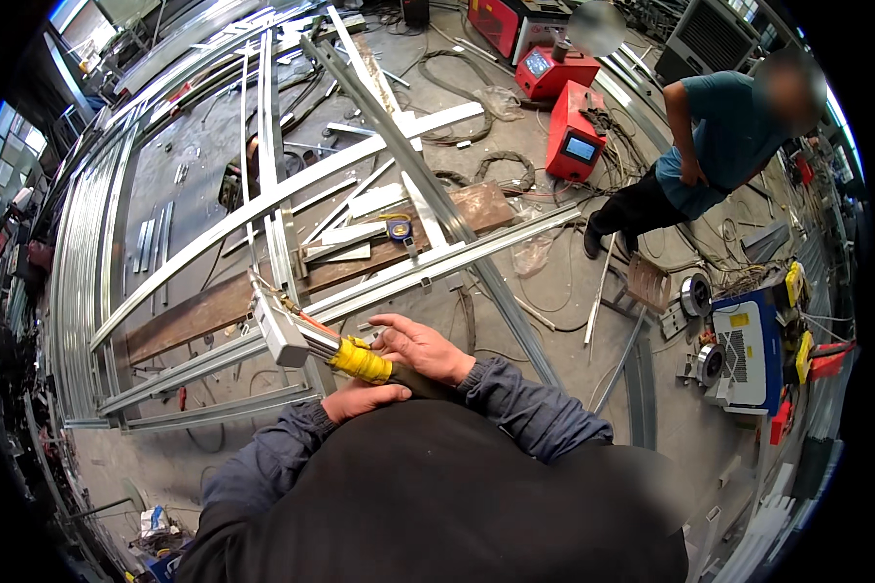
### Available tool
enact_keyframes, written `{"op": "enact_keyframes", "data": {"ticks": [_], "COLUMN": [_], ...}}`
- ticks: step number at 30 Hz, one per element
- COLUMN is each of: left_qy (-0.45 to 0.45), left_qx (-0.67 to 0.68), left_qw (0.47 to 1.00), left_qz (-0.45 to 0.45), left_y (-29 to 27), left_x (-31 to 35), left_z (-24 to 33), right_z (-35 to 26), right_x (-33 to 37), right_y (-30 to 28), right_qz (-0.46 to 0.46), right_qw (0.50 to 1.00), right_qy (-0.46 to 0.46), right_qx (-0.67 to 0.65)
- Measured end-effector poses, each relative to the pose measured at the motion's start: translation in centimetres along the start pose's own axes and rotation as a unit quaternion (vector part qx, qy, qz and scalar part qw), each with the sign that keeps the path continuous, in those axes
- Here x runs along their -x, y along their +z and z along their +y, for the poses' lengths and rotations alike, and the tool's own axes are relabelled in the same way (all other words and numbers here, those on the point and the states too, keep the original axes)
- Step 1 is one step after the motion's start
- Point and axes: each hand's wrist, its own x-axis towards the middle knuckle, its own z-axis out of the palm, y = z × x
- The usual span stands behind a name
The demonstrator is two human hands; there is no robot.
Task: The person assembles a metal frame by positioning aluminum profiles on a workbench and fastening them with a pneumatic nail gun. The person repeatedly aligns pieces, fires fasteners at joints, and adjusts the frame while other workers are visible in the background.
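Head view: one grey tool (282, 335) with a yellow wrap (363, 360) is close before the wearer, near one metal frame (413, 274). Of two hands, the left hand (360, 398) holds its wrapped rear; the right hand (423, 350) is loosely open beside it. I count one tape measure (400, 230), two red machines with lit screens (574, 126), two wire spools (696, 294), one co-worker (719, 141). One yellow label (739, 320) is too small to read.
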Motion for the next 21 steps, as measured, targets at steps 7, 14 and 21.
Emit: {"op": "enact_keyframes", "data": {"ticks": [7, 14, 21], "left_qy": [0.043, 0.099, 0.093], "left_qx": [0.046, 0.037, 0.184], "left_qw": [0.997, 0.993, 0.973], "left_qz": [0.036, 0.061, 0.101], "left_y": [-5.1, -11.8, -17.8], "left_x": [9.3, 19.1, 28.6], "left_z": [-0.9, -3.1, -7.3], "right_z": [7.6, 10.7, 15.1], "right_x": [-2.7, -12.0, -19.5], "right_y": [4.2, 12.0, 15.6], "right_qz": [0.095, 0.076, 0.106], "right_qw": [0.971, 0.861, 0.738], "right_qy": [0.051, -0.116, -0.106], "right_qx": [0.211, 0.490, 0.658]}}
